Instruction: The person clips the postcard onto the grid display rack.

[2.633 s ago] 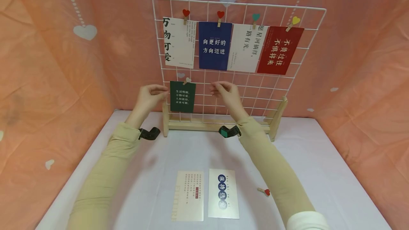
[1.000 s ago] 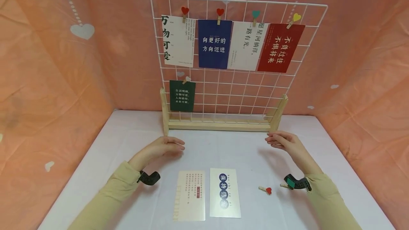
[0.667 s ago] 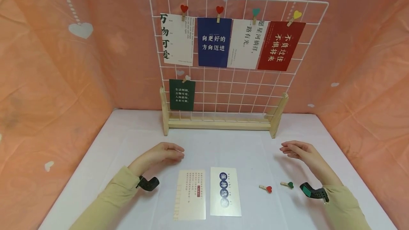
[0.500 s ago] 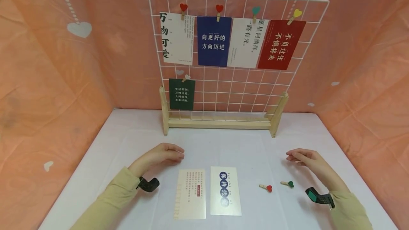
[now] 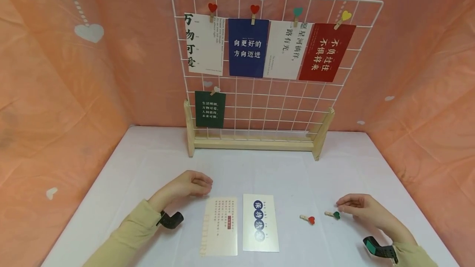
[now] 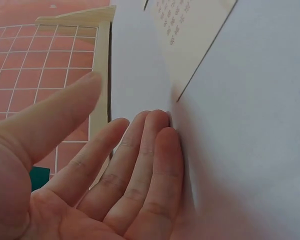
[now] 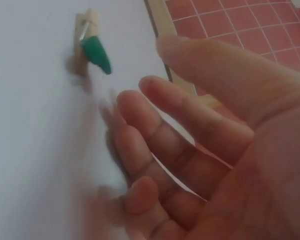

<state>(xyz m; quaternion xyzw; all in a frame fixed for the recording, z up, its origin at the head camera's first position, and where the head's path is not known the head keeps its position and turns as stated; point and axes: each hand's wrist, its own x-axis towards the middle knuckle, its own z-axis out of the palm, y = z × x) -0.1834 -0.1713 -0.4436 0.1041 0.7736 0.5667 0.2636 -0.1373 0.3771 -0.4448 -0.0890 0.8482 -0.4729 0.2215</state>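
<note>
In the head view the left hand [image 5: 184,188] rests low over the table beside the top edge of a cream card [image 5: 219,226], its fingers loosely bent and holding nothing. Right of that card lies a white card with blue circles [image 5: 260,223]. The right hand [image 5: 372,210] is by a clothespin with a green heart [image 5: 332,215]; in the right wrist view a gap shows between the fingers and the green-heart clothespin [image 7: 94,47]. A red-heart clothespin [image 5: 307,219] lies to its left.
A white wire grid [image 5: 277,106] on a wooden stand [image 5: 254,144] rises at the back. Four cards, among them a blue card [image 5: 248,48], hang along its top by heart clothespins, and a green card [image 5: 210,109] hangs lower left.
Both hands have come away from the grid down to the table. The right hand has moved right and then nearer to the green-heart clothespin; the left has lately shifted slightly toward the cream card.
</note>
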